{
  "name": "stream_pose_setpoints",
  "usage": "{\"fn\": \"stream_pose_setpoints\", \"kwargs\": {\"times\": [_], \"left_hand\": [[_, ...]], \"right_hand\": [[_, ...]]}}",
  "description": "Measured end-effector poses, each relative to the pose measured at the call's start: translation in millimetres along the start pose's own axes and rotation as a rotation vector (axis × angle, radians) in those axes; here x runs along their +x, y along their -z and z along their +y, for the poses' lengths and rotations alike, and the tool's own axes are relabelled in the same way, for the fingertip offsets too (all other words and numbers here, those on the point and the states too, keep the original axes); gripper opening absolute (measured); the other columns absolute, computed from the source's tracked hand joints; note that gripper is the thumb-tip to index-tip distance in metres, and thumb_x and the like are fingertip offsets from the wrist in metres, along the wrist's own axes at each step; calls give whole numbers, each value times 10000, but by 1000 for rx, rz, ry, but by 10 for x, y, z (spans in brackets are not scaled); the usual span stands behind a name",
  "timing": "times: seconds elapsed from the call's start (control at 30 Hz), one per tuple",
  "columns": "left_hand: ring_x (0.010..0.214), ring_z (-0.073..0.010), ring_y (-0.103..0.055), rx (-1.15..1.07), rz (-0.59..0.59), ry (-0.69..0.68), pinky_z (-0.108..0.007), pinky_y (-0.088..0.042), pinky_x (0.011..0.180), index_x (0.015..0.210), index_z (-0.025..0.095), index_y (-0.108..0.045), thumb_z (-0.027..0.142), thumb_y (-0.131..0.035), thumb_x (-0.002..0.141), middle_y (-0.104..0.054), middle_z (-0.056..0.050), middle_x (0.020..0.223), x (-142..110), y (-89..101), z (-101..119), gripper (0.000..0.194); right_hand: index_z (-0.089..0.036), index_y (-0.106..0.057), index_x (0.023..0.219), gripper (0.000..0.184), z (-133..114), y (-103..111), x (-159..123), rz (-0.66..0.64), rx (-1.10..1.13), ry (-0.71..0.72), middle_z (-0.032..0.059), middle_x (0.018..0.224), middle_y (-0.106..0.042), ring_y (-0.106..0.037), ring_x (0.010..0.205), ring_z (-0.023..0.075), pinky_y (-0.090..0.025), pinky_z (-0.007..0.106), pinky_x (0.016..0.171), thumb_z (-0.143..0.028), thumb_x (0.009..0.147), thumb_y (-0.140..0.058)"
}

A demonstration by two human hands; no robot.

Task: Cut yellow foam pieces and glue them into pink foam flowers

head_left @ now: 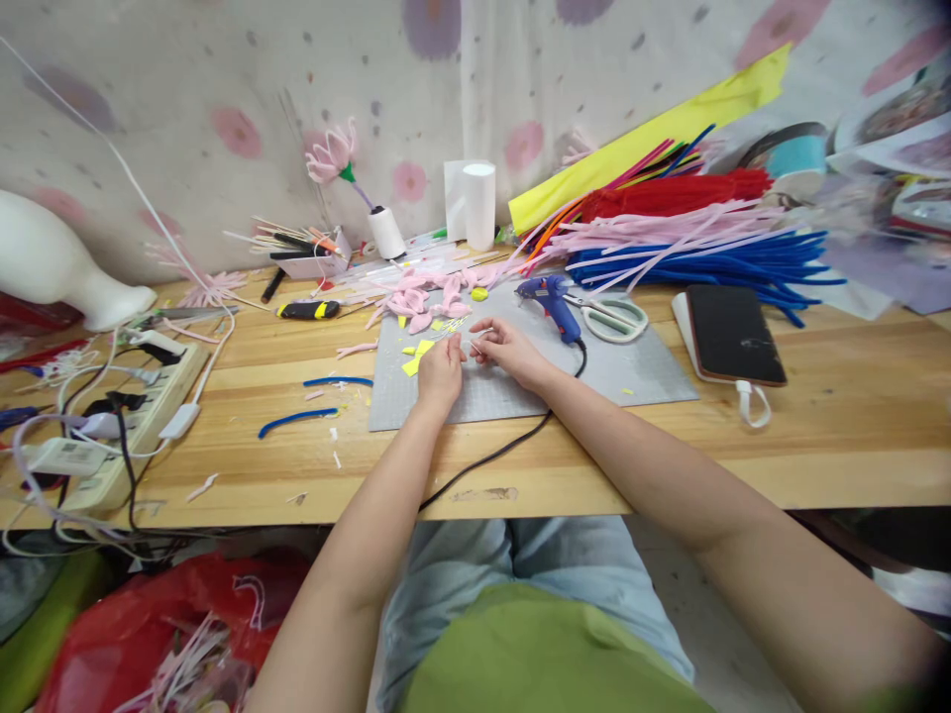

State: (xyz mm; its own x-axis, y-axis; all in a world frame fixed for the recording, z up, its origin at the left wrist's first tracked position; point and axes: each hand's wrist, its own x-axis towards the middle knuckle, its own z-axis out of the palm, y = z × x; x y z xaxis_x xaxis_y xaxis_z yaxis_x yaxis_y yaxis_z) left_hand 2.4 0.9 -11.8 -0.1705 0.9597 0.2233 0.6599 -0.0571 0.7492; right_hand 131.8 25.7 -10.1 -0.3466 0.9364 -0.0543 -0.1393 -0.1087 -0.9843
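Note:
Over the grey cutting mat, my left hand is closed in a pinch. Close beside it my right hand has its fingers curled, thumb and fingertips together. A thin whitish bit shows between the two hands, too small to name. Yellow paper pieces lie by my left hand, and several thin white stamens or sticks rest just beyond. Pink fuzzy petals are heaped at the mat's far edge. A blue glue gun and scissors lie right of my hands.
Bundles of blue and red pipe cleaners fill the back right. A black phone-like slab lies at right. The glue gun's cord crosses the table front. At left are a power strip, a utility knife and blue pipe-cleaner pieces.

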Motion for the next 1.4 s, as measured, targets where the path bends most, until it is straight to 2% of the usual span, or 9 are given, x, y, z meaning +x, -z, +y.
{"fn": "stream_pose_setpoints", "kwargs": {"times": [0.13,0.27,0.43,0.63,0.9,1.03,1.2,1.3,1.4], "left_hand": [[621,-156,-525,50,2,-20,-278,-343,623,588,195,-505,345,-397,901,-585,-28,622,13,-12,-19,363],[601,-151,-504,49,-19,-51,-275,-331,612,560,194,-488,346,-407,898,-551,-19,586,11,-6,-14,379],[588,-145,-466,56,-47,-90,-272,-306,605,530,193,-450,348,-425,888,-497,-9,557,2,-1,-16,391],[597,-133,-461,-49,-122,-143,-260,-318,610,552,186,-470,269,-462,862,-515,-4,583,23,-9,-59,321],[554,-116,-431,-188,-133,-83,-247,-337,577,621,186,-499,244,-486,829,-459,27,542,40,-12,-104,216],[519,-101,-424,-206,-139,-76,-232,-332,540,621,185,-505,246,-511,813,-456,36,518,40,-21,-115,202],[399,-91,-430,-321,-188,115,-232,-343,446,579,181,-492,438,-396,877,-452,26,444,33,-31,-94,405],[361,-86,-434,-429,-142,240,-224,-342,392,566,175,-476,525,-345,875,-458,17,440,29,-22,-63,485],[367,-73,-448,-518,-67,289,-207,-357,380,578,160,-488,517,-424,847,-467,23,458,25,-12,-26,452]], "right_hand": [[-197,-465,898,187,-21,-21,-27,-44,-13,-15,-44,638,-608,-546,542,67,-448,196,531,-290,788,-584],[-195,-477,890,222,-43,-37,-32,1,-34,5,-52,625,-584,-521,528,59,-434,176,510,-308,768,-625],[-189,-486,866,282,-58,-34,-2,36,-10,-81,-25,596,-558,-504,478,75,-387,182,428,-461,886,-413],[-192,-479,877,161,-14,-2,-12,1,-49,1,-67,590,-539,-482,488,53,-396,159,464,-220,765,-591],[-192,-478,859,61,26,14,14,58,-190,66,-64,593,-535,-465,469,54,-380,177,456,-186,800,-489],[-190,-477,871,104,50,20,26,45,-193,96,-64,599,-546,-473,477,56,-381,182,469,-155,775,-499],[-195,-469,866,107,36,18,31,97,-174,109,-78,563,-518,-456,452,56,-370,183,456,-169,770,-507],[-199,-464,864,105,15,21,34,129,-147,112,-76,570,-520,-450,451,55,-369,183,454,-182,771,-508],[-207,-457,872,124,8,29,41,157,-120,136,-72,582,-522,-457,467,59,-377,183,459,-205,767,-522]]}}
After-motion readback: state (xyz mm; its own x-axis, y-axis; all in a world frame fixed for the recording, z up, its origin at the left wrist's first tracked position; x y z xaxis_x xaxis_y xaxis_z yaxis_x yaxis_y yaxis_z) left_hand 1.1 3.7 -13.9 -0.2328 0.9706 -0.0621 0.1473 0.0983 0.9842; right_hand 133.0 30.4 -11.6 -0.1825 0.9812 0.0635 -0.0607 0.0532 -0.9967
